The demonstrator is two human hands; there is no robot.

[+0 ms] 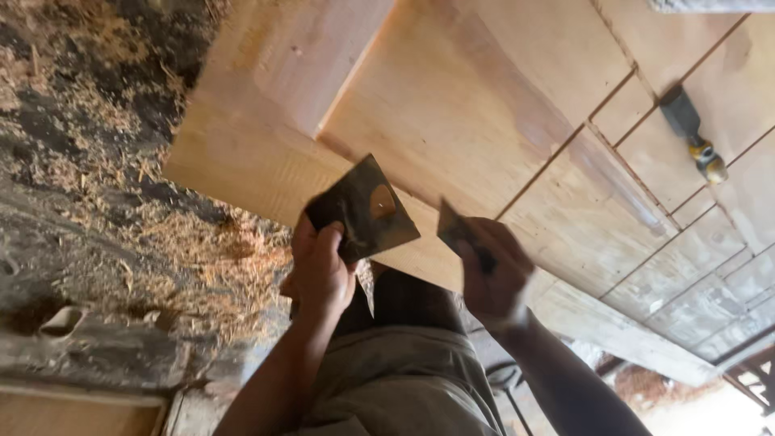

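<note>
The left hand (pixel 321 270) has its grip closed on a flat, dark metal scraper (pixel 365 208), held tilted above the near edge of the wooden panel (pixel 452 105), probably so the paste on its face stays in reach. The right hand (pixel 494 274) is closed on a smaller blade (pixel 457 232) touching that edge. A yellow-handled tool (pixel 693 133) lies farther away on the panel. The wood is pale and cut by grooves. Shavings (pixel 186 242) cover the dark floor (pixel 89 218).
</note>
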